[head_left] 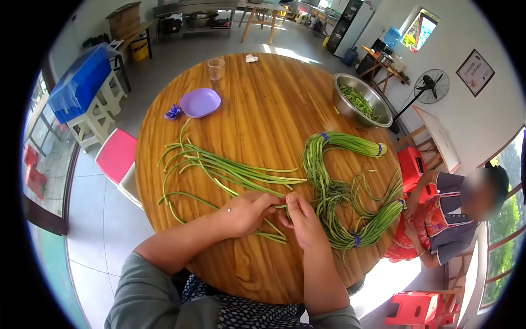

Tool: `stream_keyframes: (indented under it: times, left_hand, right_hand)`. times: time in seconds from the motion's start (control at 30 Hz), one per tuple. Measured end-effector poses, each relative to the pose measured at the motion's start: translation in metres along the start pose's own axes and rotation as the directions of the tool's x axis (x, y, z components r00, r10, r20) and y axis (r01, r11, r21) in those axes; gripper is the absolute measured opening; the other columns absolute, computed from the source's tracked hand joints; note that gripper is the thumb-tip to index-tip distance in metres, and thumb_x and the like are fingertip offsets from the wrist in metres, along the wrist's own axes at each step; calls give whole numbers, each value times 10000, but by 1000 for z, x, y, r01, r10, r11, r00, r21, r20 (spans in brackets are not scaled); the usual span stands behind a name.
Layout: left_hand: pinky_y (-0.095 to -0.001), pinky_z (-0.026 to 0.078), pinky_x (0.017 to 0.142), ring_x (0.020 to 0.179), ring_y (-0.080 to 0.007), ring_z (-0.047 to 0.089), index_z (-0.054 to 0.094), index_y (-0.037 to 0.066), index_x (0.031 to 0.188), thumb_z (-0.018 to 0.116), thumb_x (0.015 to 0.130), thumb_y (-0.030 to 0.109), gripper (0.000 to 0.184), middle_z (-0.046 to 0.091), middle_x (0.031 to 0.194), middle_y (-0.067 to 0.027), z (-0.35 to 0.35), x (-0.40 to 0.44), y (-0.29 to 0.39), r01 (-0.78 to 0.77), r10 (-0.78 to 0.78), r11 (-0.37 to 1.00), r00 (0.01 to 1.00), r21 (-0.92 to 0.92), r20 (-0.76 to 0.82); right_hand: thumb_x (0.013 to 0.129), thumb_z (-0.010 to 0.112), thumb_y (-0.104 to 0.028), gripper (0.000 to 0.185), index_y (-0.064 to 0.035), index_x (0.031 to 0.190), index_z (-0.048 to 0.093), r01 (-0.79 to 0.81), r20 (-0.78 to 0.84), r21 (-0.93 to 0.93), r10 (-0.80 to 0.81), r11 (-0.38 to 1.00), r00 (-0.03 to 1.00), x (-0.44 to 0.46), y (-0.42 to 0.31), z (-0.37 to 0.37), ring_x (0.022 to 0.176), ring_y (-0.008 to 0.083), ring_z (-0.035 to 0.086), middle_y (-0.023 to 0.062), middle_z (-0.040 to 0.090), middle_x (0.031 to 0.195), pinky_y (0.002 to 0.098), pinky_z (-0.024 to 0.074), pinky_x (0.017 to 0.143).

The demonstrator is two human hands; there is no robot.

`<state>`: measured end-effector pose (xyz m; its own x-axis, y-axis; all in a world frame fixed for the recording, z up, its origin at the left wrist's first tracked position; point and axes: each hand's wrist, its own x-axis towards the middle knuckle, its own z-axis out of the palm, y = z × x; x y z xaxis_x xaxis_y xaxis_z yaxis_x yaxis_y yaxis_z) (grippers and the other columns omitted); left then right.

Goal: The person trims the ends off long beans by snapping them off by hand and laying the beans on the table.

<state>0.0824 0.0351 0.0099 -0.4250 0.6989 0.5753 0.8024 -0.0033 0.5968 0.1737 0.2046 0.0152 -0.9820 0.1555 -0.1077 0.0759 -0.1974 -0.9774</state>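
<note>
Patterned cloth (246,313) at the lap, left hand (245,214) and right hand (305,220) pinching a green stem (280,206) over the wooden bench (274,104), loose stems (235,166) leftward, tied bundles (350,142) rightward.

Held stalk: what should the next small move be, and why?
Probably to snap the stalk where the hands meet: the left hand and right hand seem to pinch it close together, and the bowl holds short green pieces, while the loose stalks beside the hands are long.
</note>
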Motion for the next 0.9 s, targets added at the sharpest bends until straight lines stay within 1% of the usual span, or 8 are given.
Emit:
stream_keyframes:
  times: [0.17, 0.27, 0.37, 0.43, 0.5, 0.6, 0.7, 0.9]
  left_hand:
    - [-449, 512, 732, 841, -404, 636, 570, 19, 1048, 627, 880, 66, 184, 641, 885, -185, -5, -6, -7, 15, -19, 999, 995, 34, 102]
    - [-454, 505, 718, 827, -398, 631, 572, 29, 1037, 633, 836, 50, 211, 639, 891, -174, -11, -7, -10, 0, -10, 998, 987, 63, 160]
    - [-451, 504, 713, 814, -386, 627, 578, 33, 1013, 636, 771, 38, 249, 630, 890, -157, -22, -5, -20, 6, -30, 989, 987, 150, 158]
    - [-440, 509, 710, 806, -362, 631, 592, 30, 1011, 622, 755, 70, 261, 618, 879, -142, -25, -6, -23, -78, 19, 969, 970, 235, 241]
    - [-431, 511, 702, 794, -352, 636, 603, 37, 1004, 622, 756, 97, 256, 622, 866, -127, -20, -9, -20, -99, 44, 964, 974, 248, 221]
    - [-416, 515, 692, 780, -334, 643, 613, 46, 991, 614, 766, 135, 242, 625, 851, -107, -16, -9, -17, -142, 88, 956, 973, 255, 213]
    - [-403, 517, 684, 774, -318, 647, 612, 51, 979, 603, 777, 151, 226, 622, 846, -99, -14, -9, -17, -169, 115, 950, 971, 264, 210]
    - [-387, 514, 661, 751, -289, 646, 613, 65, 954, 605, 768, 154, 206, 616, 830, -80, -16, -8, -11, -173, 118, 927, 977, 334, 180]
  right_hand:
    - [1029, 527, -291, 241, -62, 963, 568, -47, 106, -8, 48, 999, 993, -2, -10, -13, 631, 79, 430, 19, 541, 801, 220, 333, 573]
    - [992, 598, -211, 159, -67, 926, 581, 55, 128, -313, -15, 948, 992, 0, -7, -19, 650, 80, 447, 8, 552, 816, 213, 352, 592]
    - [961, 641, -153, 125, -49, 905, 598, 34, -74, -315, -60, 948, 995, -1, -20, -28, 678, 94, 472, 4, 556, 828, 230, 386, 609]
    - [963, 634, -147, 128, -27, 927, 613, 241, 28, -661, -297, 711, 954, 0, -23, -24, 736, 108, 503, 17, 567, 862, 247, 420, 651]
    - [950, 635, -120, 117, -5, 938, 621, 264, 26, -720, -355, 642, 934, -4, -27, -11, 794, 138, 545, 45, 583, 903, 270, 446, 702]
    - [872, 648, -59, 89, -34, 958, 644, 411, 207, -827, -471, 385, 858, -8, -27, 4, 863, 352, 611, 137, 619, 953, 415, 494, 749]
    - [873, 630, -65, 86, -35, 954, 632, 370, 271, -875, -317, 312, 909, -13, -13, 6, 882, 352, 617, 138, 632, 943, 427, 499, 752]
    - [874, 601, -39, 78, -31, 950, 620, 343, 254, -903, -324, 257, 911, -9, -2, 11, 881, 366, 620, 155, 636, 917, 450, 502, 734]
